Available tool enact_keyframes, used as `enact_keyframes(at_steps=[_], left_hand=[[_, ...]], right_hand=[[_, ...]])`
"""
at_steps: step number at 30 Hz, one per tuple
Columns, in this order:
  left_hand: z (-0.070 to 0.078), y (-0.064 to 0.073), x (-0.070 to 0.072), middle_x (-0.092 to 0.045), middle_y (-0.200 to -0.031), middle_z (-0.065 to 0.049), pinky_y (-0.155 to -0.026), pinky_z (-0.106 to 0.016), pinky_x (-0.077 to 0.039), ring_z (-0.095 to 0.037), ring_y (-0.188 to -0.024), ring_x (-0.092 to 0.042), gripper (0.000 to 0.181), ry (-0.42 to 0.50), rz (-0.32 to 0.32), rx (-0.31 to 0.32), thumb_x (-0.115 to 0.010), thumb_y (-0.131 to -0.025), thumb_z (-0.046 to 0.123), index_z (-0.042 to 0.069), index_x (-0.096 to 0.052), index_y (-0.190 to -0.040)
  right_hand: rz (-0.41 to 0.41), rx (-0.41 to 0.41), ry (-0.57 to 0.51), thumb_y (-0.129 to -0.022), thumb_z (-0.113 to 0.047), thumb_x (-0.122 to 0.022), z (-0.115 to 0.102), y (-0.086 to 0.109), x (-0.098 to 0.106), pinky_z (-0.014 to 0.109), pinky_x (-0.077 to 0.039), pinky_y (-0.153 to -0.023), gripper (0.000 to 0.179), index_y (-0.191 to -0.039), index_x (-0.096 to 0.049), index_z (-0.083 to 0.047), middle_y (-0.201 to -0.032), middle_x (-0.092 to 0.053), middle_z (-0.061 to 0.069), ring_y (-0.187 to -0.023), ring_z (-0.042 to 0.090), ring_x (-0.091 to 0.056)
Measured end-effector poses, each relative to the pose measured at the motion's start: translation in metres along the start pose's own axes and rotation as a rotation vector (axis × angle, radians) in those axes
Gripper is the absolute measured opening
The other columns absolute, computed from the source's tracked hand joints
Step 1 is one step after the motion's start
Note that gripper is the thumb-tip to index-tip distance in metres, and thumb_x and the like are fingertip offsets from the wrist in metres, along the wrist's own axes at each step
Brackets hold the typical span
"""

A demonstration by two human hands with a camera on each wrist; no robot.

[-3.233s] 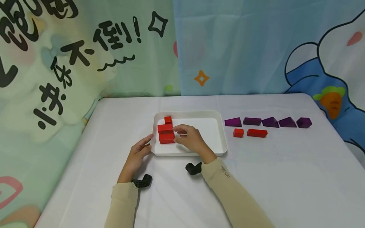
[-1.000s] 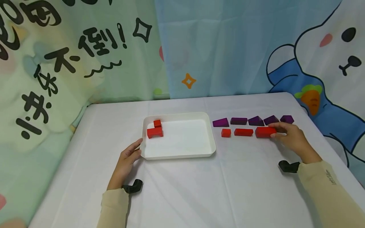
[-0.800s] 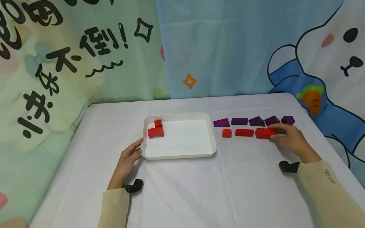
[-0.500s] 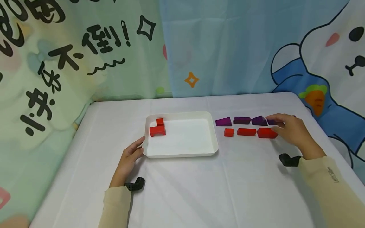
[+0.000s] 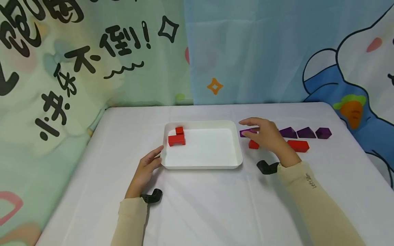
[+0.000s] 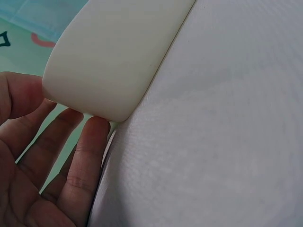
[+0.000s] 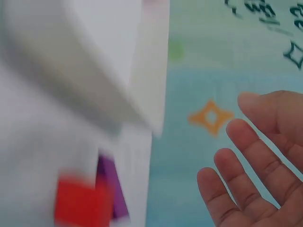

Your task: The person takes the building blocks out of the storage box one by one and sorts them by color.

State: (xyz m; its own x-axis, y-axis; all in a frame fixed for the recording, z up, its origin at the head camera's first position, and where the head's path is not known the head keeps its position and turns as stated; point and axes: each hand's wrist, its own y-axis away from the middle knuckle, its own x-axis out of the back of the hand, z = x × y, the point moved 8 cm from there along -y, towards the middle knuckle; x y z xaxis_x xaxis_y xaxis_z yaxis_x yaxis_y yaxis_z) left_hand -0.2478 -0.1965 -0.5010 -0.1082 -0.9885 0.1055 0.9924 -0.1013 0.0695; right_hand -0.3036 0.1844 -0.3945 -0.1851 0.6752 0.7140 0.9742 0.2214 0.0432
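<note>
Fingertips of my left hand (image 5: 145,171) touch the near left corner of a white tray (image 5: 206,167). The left wrist view shows its thumb and fingers against the tray wall (image 6: 109,71), the fingers fairly straight. Inside the tray lie a small red block (image 5: 179,130) and a larger notched red block (image 5: 176,140). My right hand (image 5: 267,136) hovers over the left end of the block rows, thumb and fingers apart, around a purple block (image 5: 246,133). In the right wrist view this hand (image 7: 258,165) has nothing in its fingers. It hides some blocks behind it.
Right of the tray are a red cube (image 5: 253,145), a longer red block (image 5: 298,146) and several purple blocks (image 5: 306,133), all on the white-clothed table (image 5: 197,208). A printed curtain (image 5: 246,54) hangs behind the table.
One red block went from the tray to the right end of the red row. My right hand let it go, then moved left along the rows towards the tray. The left hand stayed at the tray.
</note>
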Motion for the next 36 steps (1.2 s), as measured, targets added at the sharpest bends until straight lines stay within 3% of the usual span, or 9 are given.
enact_keyframes(at_steps=[8, 12, 18, 24, 30, 36], left_hand=[[-0.002, -0.004, 0.001, -0.046, -0.164, -0.027, -0.106, -0.029, -0.052, -0.047, -0.148, -0.048, 0.05, -0.014, 0.01, -0.009, -0.054, -0.107, 0.0, -0.009, -0.049, -0.156], [-0.004, -0.006, 0.001, -0.047, -0.163, -0.026, -0.112, -0.041, -0.051, -0.046, -0.148, -0.049, 0.05, -0.02, 0.022, -0.006, -0.055, -0.107, 0.001, -0.008, -0.051, -0.156], [-0.004, -0.007, 0.003, -0.05, -0.162, -0.025, -0.115, -0.052, -0.048, -0.045, -0.147, -0.051, 0.051, -0.029, 0.027, -0.012, -0.054, -0.106, 0.001, -0.006, -0.051, -0.156], [-0.006, -0.006, 0.004, -0.048, -0.163, -0.025, -0.115, -0.052, -0.049, -0.046, -0.148, -0.05, 0.051, -0.027, 0.021, -0.016, -0.053, -0.107, 0.0, -0.007, -0.05, -0.156], [-0.006, -0.007, 0.004, -0.049, -0.162, -0.026, -0.114, -0.051, -0.049, -0.046, -0.147, -0.05, 0.051, -0.023, 0.017, -0.023, -0.055, -0.106, 0.0, -0.008, -0.051, -0.156], [-0.006, -0.007, 0.007, -0.05, -0.162, -0.026, -0.115, -0.053, -0.048, -0.046, -0.146, -0.052, 0.052, -0.045, 0.023, -0.014, -0.055, -0.106, 0.002, -0.006, -0.051, -0.157]], right_hand=[[-0.098, 0.19, -0.189, -0.102, 0.0, -0.071, -0.044, -0.041, -0.057, 0.056, -0.051, -0.11, 0.037, -0.138, -0.067, 0.009, -0.141, -0.066, 0.027, -0.133, 0.046, -0.061], [-0.169, 0.23, -0.215, -0.101, 0.002, -0.072, -0.056, -0.064, -0.079, 0.052, -0.054, -0.108, 0.034, -0.134, -0.068, 0.011, -0.138, -0.068, 0.028, -0.128, 0.045, -0.064], [-0.265, 0.222, -0.228, -0.098, 0.004, -0.074, -0.069, -0.091, -0.114, 0.048, -0.056, -0.107, 0.036, -0.133, -0.067, 0.013, -0.133, -0.069, 0.03, -0.125, 0.044, -0.066], [-0.339, 0.21, -0.235, -0.096, 0.002, -0.077, -0.074, -0.106, -0.145, 0.044, -0.054, -0.109, 0.039, -0.133, -0.068, 0.011, -0.132, -0.07, 0.027, -0.124, 0.042, -0.067], [-0.352, 0.176, -0.202, -0.091, 0.0, -0.082, -0.076, -0.112, -0.167, 0.039, -0.056, -0.105, 0.045, -0.133, -0.07, 0.01, -0.132, -0.071, 0.023, -0.117, 0.037, -0.07], [-0.321, 0.173, -0.173, -0.091, -0.002, -0.084, -0.079, -0.113, -0.173, 0.035, -0.057, -0.098, 0.042, -0.13, -0.073, 0.008, -0.122, -0.075, 0.019, -0.109, 0.031, -0.071]])
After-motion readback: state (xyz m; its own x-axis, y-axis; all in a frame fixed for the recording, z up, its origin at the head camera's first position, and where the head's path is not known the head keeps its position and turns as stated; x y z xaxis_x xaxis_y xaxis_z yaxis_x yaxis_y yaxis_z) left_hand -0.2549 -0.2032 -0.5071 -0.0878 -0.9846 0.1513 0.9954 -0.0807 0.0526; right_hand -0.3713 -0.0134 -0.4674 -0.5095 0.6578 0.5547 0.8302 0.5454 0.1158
